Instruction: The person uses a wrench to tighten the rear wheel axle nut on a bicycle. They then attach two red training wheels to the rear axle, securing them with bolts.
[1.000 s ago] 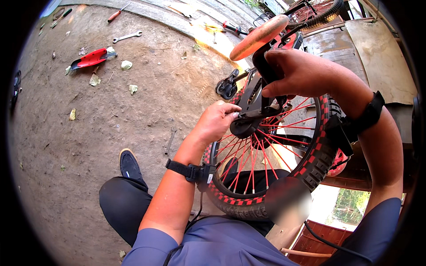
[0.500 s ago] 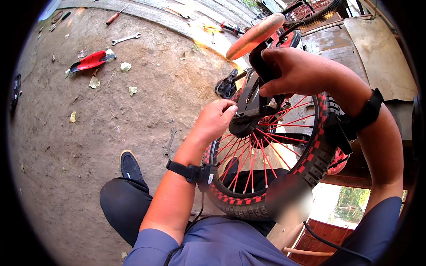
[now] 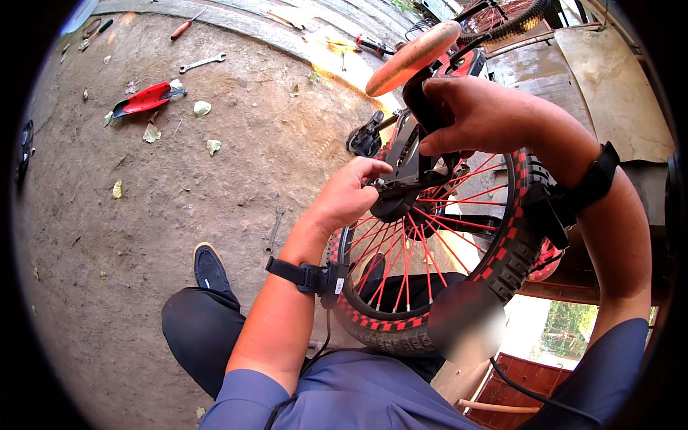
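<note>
In front of me is a bicycle's rear wheel (image 3: 340,315) with red spokes and a black tyre checkered in red. My left hand (image 3: 347,192) is beside the hub, index finger and thumb apart around a small axle nut (image 3: 378,185). Whether the thumb tip touches the nut is hard to tell. Next to it are a black chain guard (image 3: 407,168) and a round black hub cover (image 3: 393,208). My right hand (image 3: 459,118) is wrapped around a black bar (image 3: 416,93) below the orange-brown saddle (image 3: 416,57); its fingertips are partly hidden.
On the dirt floor lie a wrench (image 3: 275,229), another wrench (image 3: 203,63), a screwdriver (image 3: 186,26) and a red fender (image 3: 147,99). A pedal (image 3: 365,136) sticks out left of the bike. Wooden planks (image 3: 236,20) edge the floor at the back.
My left index finger and thumb have spread from a pinch at the axle, and the nut now shows between them. My right hand and the wheel look unmoved.
</note>
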`<act>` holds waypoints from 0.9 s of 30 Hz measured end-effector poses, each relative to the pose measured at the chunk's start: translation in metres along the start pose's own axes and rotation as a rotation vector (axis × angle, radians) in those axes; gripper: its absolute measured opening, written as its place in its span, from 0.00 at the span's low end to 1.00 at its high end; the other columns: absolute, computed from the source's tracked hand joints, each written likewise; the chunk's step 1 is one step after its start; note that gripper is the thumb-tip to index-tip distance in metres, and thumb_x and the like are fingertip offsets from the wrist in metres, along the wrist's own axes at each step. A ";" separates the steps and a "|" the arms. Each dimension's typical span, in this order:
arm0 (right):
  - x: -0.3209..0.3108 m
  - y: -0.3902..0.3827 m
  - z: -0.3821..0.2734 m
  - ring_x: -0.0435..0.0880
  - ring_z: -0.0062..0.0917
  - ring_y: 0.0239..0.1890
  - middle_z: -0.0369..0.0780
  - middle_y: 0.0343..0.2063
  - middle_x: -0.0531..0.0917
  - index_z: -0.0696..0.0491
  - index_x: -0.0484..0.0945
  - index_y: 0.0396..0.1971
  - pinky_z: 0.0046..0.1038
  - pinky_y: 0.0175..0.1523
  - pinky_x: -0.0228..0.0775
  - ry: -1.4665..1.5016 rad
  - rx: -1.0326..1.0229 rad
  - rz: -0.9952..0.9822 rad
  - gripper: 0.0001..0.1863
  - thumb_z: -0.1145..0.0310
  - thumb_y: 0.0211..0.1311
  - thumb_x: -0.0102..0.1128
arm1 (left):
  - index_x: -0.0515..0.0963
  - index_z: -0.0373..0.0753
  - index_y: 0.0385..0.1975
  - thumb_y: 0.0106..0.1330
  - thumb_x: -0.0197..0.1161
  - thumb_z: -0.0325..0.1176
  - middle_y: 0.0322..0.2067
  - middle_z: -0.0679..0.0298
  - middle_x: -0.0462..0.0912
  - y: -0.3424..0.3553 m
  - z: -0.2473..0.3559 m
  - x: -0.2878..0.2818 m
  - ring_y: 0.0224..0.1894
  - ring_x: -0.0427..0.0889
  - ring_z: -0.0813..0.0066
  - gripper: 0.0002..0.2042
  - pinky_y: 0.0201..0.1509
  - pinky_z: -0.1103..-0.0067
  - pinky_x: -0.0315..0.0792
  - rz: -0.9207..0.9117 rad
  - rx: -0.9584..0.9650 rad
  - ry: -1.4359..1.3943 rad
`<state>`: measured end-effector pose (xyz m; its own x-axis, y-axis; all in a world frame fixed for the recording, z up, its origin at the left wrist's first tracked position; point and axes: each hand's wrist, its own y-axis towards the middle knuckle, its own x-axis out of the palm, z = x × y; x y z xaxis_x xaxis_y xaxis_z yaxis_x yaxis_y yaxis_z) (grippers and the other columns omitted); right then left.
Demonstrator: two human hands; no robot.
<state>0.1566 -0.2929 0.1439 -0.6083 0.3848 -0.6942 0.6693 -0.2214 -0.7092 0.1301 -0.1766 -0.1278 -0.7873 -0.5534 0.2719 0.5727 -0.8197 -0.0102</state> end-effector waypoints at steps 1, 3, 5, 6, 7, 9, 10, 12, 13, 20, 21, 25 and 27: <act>0.000 -0.001 0.000 0.78 0.18 0.28 0.35 0.26 0.77 0.58 0.69 0.36 0.25 0.31 0.72 0.004 0.003 0.002 0.20 0.67 0.58 0.74 | 0.81 0.31 0.46 0.68 0.61 0.32 0.38 0.56 0.86 0.001 0.000 0.001 0.41 0.83 0.72 0.12 0.48 0.75 0.76 0.021 0.056 -0.101; 0.001 -0.001 0.003 0.78 0.18 0.28 0.35 0.26 0.77 0.58 0.70 0.37 0.25 0.31 0.72 -0.002 -0.002 -0.004 0.20 0.66 0.58 0.74 | 0.81 0.31 0.47 0.67 0.60 0.30 0.39 0.57 0.86 0.003 0.000 0.000 0.40 0.83 0.74 0.13 0.48 0.76 0.76 0.003 -0.050 0.136; 0.001 0.000 0.006 0.78 0.18 0.27 0.35 0.26 0.77 0.58 0.70 0.37 0.25 0.31 0.72 0.008 0.000 -0.007 0.20 0.66 0.58 0.74 | 0.80 0.32 0.50 0.63 0.56 0.26 0.43 0.58 0.85 0.002 0.019 -0.006 0.43 0.83 0.74 0.16 0.51 0.77 0.76 -0.144 -0.306 0.361; 0.001 0.000 0.007 0.78 0.18 0.27 0.35 0.26 0.77 0.58 0.70 0.37 0.25 0.31 0.72 0.021 0.005 -0.007 0.20 0.66 0.58 0.74 | 0.80 0.31 0.49 0.64 0.57 0.27 0.41 0.58 0.85 0.002 0.005 -0.001 0.42 0.83 0.75 0.15 0.49 0.76 0.76 -0.104 -0.242 0.258; 0.001 0.001 0.005 0.78 0.18 0.27 0.35 0.26 0.77 0.58 0.70 0.37 0.25 0.31 0.72 0.030 0.005 -0.006 0.20 0.66 0.58 0.74 | 0.81 0.31 0.46 0.66 0.59 0.30 0.38 0.58 0.85 0.002 0.002 0.000 0.40 0.82 0.75 0.13 0.47 0.76 0.76 -0.054 -0.144 0.117; 0.002 0.001 0.002 0.79 0.18 0.28 0.36 0.26 0.78 0.58 0.70 0.37 0.24 0.31 0.73 0.037 -0.013 0.001 0.20 0.66 0.58 0.74 | 0.82 0.31 0.43 0.68 0.62 0.32 0.34 0.58 0.86 0.001 -0.004 0.000 0.37 0.82 0.75 0.11 0.44 0.75 0.76 0.046 0.017 -0.051; 0.002 0.000 0.003 0.79 0.18 0.28 0.36 0.27 0.78 0.58 0.70 0.37 0.24 0.31 0.73 0.045 -0.014 0.005 0.20 0.67 0.58 0.74 | 0.82 0.32 0.42 0.68 0.63 0.31 0.33 0.59 0.86 0.001 0.000 0.001 0.36 0.82 0.75 0.10 0.42 0.75 0.76 0.086 0.079 -0.077; 0.001 -0.001 0.005 0.79 0.18 0.28 0.36 0.27 0.79 0.58 0.70 0.37 0.24 0.31 0.73 0.006 -0.021 0.002 0.20 0.67 0.58 0.74 | 0.82 0.32 0.43 0.67 0.62 0.30 0.35 0.59 0.86 0.000 0.008 0.000 0.38 0.82 0.75 0.10 0.44 0.75 0.76 -0.007 -0.080 0.072; 0.001 -0.001 0.004 0.79 0.18 0.28 0.36 0.27 0.79 0.58 0.70 0.38 0.24 0.31 0.74 -0.016 -0.029 0.000 0.20 0.67 0.58 0.74 | 0.82 0.32 0.44 0.66 0.62 0.29 0.36 0.59 0.86 0.000 0.014 -0.002 0.39 0.82 0.75 0.10 0.45 0.76 0.76 -0.050 -0.159 0.148; 0.001 0.000 0.005 0.80 0.18 0.29 0.37 0.28 0.80 0.59 0.70 0.40 0.25 0.32 0.74 0.022 -0.013 0.002 0.20 0.68 0.58 0.74 | 0.82 0.32 0.42 0.68 0.65 0.33 0.34 0.60 0.86 0.005 -0.008 0.000 0.37 0.82 0.75 0.10 0.45 0.76 0.76 0.049 0.007 0.139; 0.002 0.000 0.006 0.80 0.18 0.29 0.37 0.28 0.80 0.59 0.70 0.40 0.25 0.32 0.75 0.027 -0.001 -0.002 0.20 0.68 0.58 0.73 | 0.82 0.32 0.42 0.68 0.64 0.32 0.34 0.60 0.86 0.004 -0.005 0.000 0.38 0.82 0.75 0.10 0.45 0.76 0.77 0.004 -0.067 0.189; 0.001 0.000 0.003 0.81 0.19 0.29 0.37 0.29 0.81 0.59 0.70 0.41 0.25 0.33 0.75 0.029 0.023 -0.009 0.20 0.68 0.58 0.73 | 0.82 0.33 0.38 0.66 0.64 0.36 0.34 0.54 0.85 0.002 -0.004 0.001 0.39 0.84 0.63 0.11 0.46 0.71 0.77 0.008 -0.005 0.059; 0.001 0.000 0.002 0.81 0.19 0.29 0.37 0.29 0.80 0.59 0.70 0.41 0.25 0.33 0.75 0.029 0.003 -0.003 0.20 0.68 0.58 0.74 | 0.82 0.33 0.37 0.67 0.64 0.37 0.33 0.53 0.85 0.002 -0.010 -0.001 0.38 0.84 0.63 0.12 0.45 0.71 0.76 0.046 0.053 0.034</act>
<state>0.1552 -0.2943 0.1429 -0.5976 0.4112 -0.6883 0.6664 -0.2227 -0.7116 0.1301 -0.1791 -0.1373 -0.7668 -0.5957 0.2392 0.6189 -0.7849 0.0294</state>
